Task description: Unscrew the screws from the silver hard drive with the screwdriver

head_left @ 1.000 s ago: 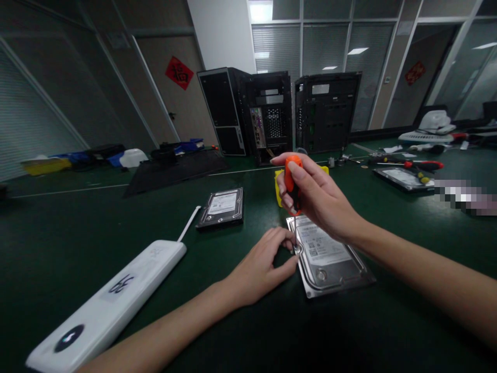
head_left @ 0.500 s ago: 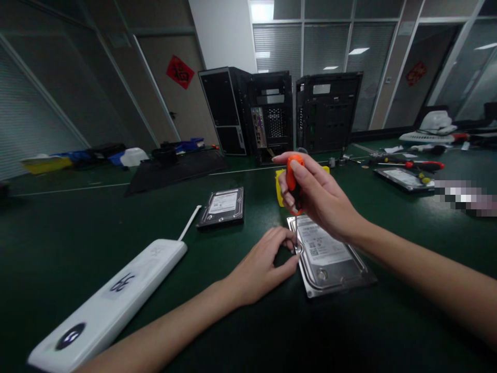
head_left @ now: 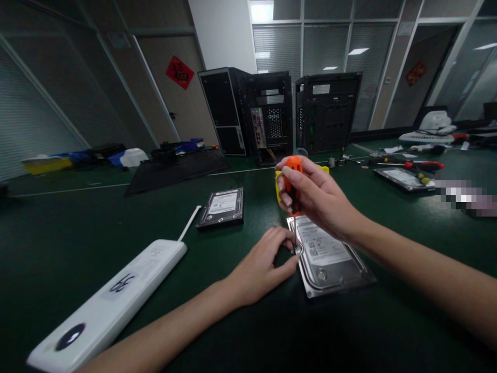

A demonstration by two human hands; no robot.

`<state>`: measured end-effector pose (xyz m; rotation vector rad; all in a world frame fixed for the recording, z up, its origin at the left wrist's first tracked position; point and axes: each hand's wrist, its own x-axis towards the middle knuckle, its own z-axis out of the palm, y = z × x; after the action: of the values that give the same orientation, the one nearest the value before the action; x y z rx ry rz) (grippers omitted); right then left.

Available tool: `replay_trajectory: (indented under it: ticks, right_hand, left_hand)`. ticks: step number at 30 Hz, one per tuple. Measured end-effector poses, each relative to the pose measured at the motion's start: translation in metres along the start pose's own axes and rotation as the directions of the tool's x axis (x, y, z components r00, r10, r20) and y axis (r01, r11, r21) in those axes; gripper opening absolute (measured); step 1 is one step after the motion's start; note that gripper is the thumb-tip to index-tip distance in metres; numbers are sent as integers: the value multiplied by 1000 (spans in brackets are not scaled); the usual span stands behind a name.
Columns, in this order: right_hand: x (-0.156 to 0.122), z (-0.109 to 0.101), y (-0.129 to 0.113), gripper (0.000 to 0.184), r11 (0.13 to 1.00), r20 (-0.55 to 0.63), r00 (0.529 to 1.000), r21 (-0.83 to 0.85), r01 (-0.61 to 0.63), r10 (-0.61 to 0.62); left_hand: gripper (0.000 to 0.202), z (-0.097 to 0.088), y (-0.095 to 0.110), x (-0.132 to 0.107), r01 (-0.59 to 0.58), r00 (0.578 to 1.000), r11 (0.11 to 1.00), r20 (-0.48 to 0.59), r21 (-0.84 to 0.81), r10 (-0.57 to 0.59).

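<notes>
A silver hard drive [head_left: 330, 251] lies label up on the green table in front of me. My right hand [head_left: 316, 189] is closed around the orange and black handle of a screwdriver [head_left: 294, 178], held upright over the drive. Its thin shaft runs down to the drive's left edge, where the tip meets a screw spot. My left hand [head_left: 264, 264] rests at that same edge, its fingers curled and its thumb against the drive, close around the tip. Whether a small screw sits between those fingers is hidden. Behind my right hand a yellow object [head_left: 278, 187] is partly covered.
Another hard drive [head_left: 222, 207] lies left of centre, near a white power bank-like device [head_left: 116, 295] marked 39. Black computer cases [head_left: 229, 111] stand at the back. A third drive [head_left: 404, 178] and red-handled pliers [head_left: 425, 165] lie at the right. A black mat [head_left: 171, 173] is back left.
The screwdriver handle has turned and tilted slightly to the left, with my right fingers shifted on it. My left hand and the hard drive have stayed in place.
</notes>
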<state>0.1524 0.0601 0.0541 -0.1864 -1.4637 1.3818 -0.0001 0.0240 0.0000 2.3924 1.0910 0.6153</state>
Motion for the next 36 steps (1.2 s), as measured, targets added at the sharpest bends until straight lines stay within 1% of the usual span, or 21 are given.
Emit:
replay_trajectory:
  ticks: [5, 8, 12, 15, 19, 24, 30, 36]
  right_hand:
    - [0, -3, -1, 20, 1000, 51, 999, -22, 0, 1]
    - [1, -4, -1, 21, 1000, 60, 998, -23, 4, -3]
    - [1, -1, -1, 22, 999, 37, 999, -48, 23, -21]
    - [0, 0, -2, 21, 999, 20, 1000, -40, 12, -11]
    - [0, -1, -3, 20, 1000, 17, 1000, -19, -11, 12]
    - [1, -2, -3, 20, 999, 13, 1000, -39, 3, -2]
    - [1, -4, 1, 31, 995, -32, 997, -76, 72, -74]
    - [2, 1, -1, 23, 999, 4, 999, -30, 33, -33]
  left_hand:
    - [15, 0, 0, -1, 9, 1000, 1000, -2, 4, -9]
    - [16, 0, 0, -1, 16, 1000, 1000, -4, 4, -16]
    - [16, 0, -1, -1, 19, 1000, 1000, -4, 3, -19]
    - [16, 1, -1, 0, 12, 1000, 1000, -7, -3, -12]
    - [17, 0, -1, -1, 13, 1000, 1000, -7, -8, -13]
    - [16, 0, -1, -1, 20, 1000, 1000, -4, -22, -20]
    - [17, 0, -1, -1, 21, 1000, 1000, -5, -21, -21]
    - [18, 0, -2, 0, 21, 1000, 1000, -11, -10, -21]
